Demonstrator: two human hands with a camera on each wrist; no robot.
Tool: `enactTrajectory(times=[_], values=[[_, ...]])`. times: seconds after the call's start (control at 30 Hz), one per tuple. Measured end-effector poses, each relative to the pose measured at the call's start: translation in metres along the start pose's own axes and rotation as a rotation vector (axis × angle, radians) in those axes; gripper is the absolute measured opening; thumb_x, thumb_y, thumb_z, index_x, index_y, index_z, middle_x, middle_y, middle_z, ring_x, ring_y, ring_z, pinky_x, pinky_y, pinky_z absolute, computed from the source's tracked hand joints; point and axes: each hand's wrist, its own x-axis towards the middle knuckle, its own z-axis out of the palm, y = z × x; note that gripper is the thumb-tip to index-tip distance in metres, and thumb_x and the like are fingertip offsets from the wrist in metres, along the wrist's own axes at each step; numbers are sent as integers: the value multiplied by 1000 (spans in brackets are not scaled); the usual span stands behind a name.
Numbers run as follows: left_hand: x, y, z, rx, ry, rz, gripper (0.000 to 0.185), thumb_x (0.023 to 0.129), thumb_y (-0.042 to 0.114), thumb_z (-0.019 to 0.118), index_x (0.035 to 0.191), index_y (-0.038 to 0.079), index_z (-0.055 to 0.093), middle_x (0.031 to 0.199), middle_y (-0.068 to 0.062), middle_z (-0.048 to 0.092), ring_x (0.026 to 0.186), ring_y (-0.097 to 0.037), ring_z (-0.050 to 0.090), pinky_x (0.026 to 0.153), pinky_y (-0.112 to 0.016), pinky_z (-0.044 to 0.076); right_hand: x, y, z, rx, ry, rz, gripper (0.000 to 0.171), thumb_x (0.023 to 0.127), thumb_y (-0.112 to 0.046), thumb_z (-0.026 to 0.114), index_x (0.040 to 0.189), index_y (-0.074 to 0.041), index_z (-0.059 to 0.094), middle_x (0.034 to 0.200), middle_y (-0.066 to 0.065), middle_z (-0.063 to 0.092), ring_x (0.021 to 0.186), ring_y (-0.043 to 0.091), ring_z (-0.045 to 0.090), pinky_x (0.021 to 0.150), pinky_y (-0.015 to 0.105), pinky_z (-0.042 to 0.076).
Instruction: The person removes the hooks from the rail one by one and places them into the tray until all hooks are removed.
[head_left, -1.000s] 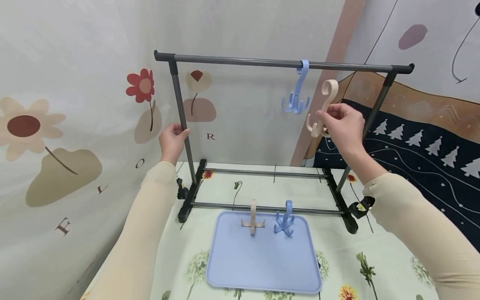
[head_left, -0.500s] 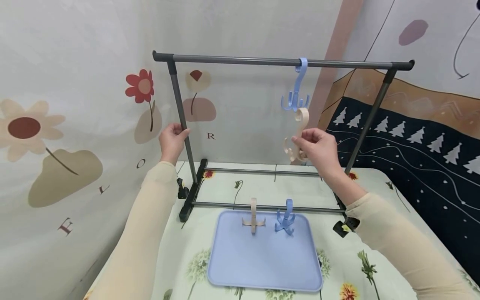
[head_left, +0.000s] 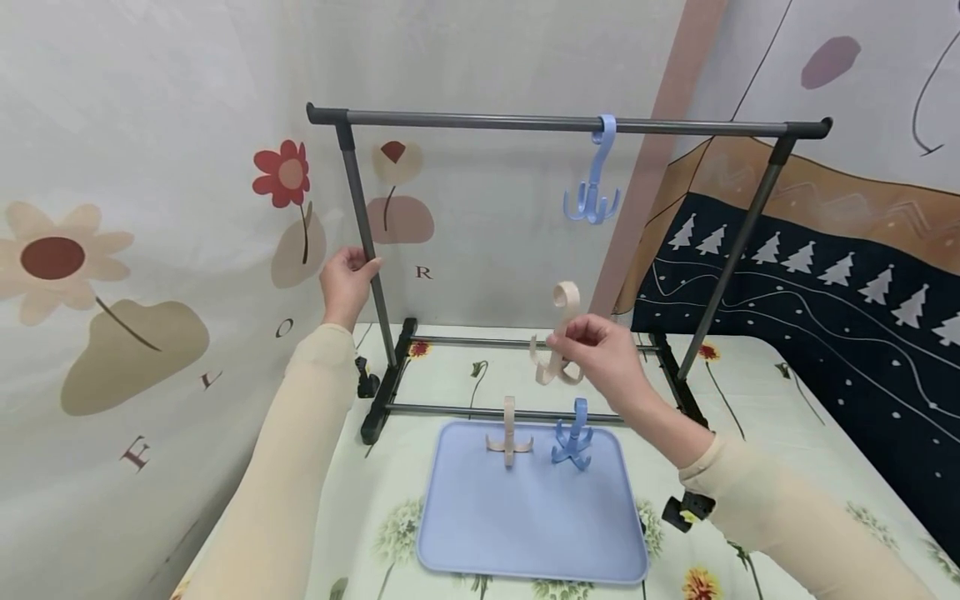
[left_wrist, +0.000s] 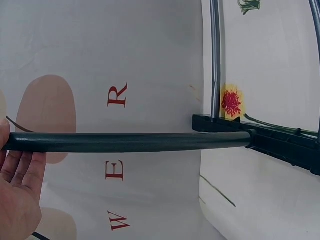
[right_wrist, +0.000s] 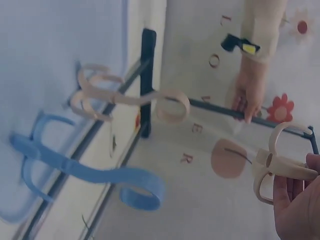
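Observation:
My right hand (head_left: 603, 357) pinches a beige multi-prong hanging hook (head_left: 561, 329) between thumb and fingers, held in the air above the rack's base bars. The right wrist view shows its curved prongs (right_wrist: 265, 165) beside my fingers. With my left hand (head_left: 347, 287) I grip the left upright (head_left: 362, 200) of a dark metal rack; in the left wrist view the fingers lie against that post (left_wrist: 130, 142). A blue hook (head_left: 592, 179) hangs from the top bar (head_left: 465, 122). Another beige hook (head_left: 509, 437) and a blue hook (head_left: 573, 442) stand at the back of a blue tray (head_left: 525, 517).
The rack's right upright (head_left: 735, 258) rises behind my right arm. Its lower front bar (head_left: 442, 410) runs just behind the tray. A floral cloth (head_left: 375, 508) covers the table, and a patterned curtain (head_left: 480, 200) stands behind the rack.
My right hand has carried the beige hook left and down, from beside the hanging blue hook to above the rack's base. The left hand keeps its grip on the upright.

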Motion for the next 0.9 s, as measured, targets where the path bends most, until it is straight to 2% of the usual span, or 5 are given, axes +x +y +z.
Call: enactTrajectory(times=[0.33,0.6,0.77,0.9], values=[[-1,0,2,-2,-6,2,33,97,28,66,120,4,58,114,-10,63,105,-22,56,95,-39,43,-36,28,27,27,-81,78,14,86,-11,78,93,-3,70,91,8,72,85,21,69,74,30,57],[-1,1,0,2,1,0,33,97,26,66,120,4,58,113,-10,63,105,-22,57,94,-39,44,-59,56,49,-53,-118,120,9,84,-11,80,84,-7,72,80,2,71,75,19,68,66,32,57],[-3,2,-1,2,2,8,34,97,27,65,121,2,58,113,-11,62,104,-22,56,94,-39,44,-71,73,66,-40,-136,136,11,82,-9,80,82,-5,70,79,3,72,73,16,68,67,36,58],[-3,2,0,0,7,7,34,97,26,66,120,3,59,113,-11,62,104,-22,56,94,-39,43,-79,84,79,-28,-135,162,14,81,-11,81,82,-4,70,78,2,71,71,13,66,63,29,56]])
